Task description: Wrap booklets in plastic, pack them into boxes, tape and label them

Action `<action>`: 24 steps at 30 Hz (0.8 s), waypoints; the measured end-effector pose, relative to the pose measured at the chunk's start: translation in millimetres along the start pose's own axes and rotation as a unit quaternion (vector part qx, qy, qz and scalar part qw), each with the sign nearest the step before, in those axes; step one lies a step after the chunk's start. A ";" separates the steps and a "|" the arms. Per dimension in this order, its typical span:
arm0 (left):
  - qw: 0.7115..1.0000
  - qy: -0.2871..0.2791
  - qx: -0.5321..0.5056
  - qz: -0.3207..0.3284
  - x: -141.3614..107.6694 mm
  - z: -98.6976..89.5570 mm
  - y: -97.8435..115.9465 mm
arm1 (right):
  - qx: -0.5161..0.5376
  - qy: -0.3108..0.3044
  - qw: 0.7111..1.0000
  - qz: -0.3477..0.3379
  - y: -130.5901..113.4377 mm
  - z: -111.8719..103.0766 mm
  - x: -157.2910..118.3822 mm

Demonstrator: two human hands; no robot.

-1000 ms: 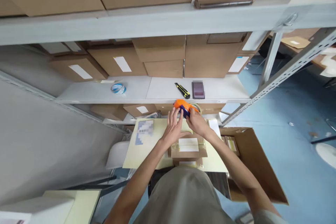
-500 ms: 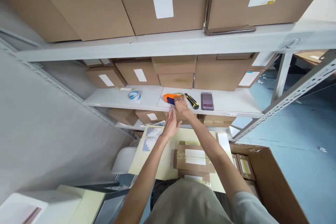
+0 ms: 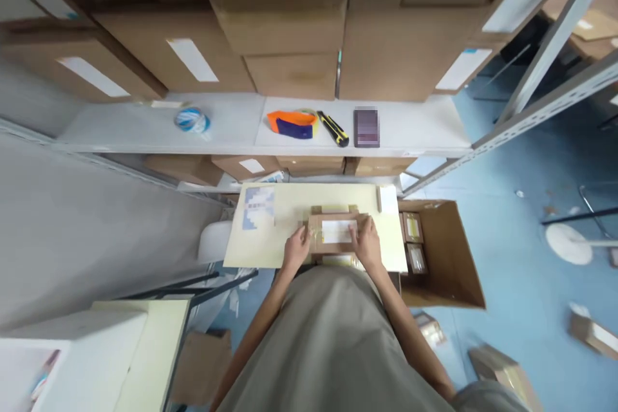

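2 hands (image 3: pixel 295 250) (image 3: pixel 367 246) clasp opposite ends of a taped brown box (image 3: pixel 334 232), white-labelled.

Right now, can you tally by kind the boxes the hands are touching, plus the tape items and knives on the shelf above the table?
Boxes: 1, the brown cardboard box with a white label, between left hand and right hand
Tape items: 2, orange-and-navy tape dispenser, blue-and-white tape roll
Knives: 1, black-and-yellow utility knife
Total: 4
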State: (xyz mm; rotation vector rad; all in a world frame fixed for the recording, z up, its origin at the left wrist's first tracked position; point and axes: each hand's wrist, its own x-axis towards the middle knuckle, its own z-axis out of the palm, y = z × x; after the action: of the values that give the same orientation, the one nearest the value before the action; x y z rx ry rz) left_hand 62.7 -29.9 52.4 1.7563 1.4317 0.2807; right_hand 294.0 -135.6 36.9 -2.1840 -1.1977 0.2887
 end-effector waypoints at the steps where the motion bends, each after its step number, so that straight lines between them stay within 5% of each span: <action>1: 1.000 -0.017 0.021 -0.003 -2.5 4.7 4.7 | 0.000 -0.018 1.000 0.019 4.8 4.9 -11.7; 8: 0.993 -0.014 0.103 -0.057 11.3 36.9 12.7 | 0.066 -0.087 0.978 0.181 30.7 10.8 -0.5; 13: 0.998 -0.024 0.009 -0.053 21.9 42.4 -15.6 | 0.250 -0.146 0.946 0.148 56.5 -2.5 0.6; 18: 0.990 -0.022 -0.137 0.004 11.2 28.3 -23.3 | 0.296 -0.124 0.937 0.138 39.5 -20.6 -9.4; 24: 0.966 -0.020 -0.246 0.076 -16.6 -12.4 12.8 | 0.274 -0.075 0.957 0.061 -6.6 -81.7 -5.8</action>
State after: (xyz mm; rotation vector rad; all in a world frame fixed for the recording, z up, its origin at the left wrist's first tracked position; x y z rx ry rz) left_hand 58.5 -39.1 74.6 1.4482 1.0803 0.6216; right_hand 324.1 -171.8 104.2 -1.7677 -0.9191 0.7537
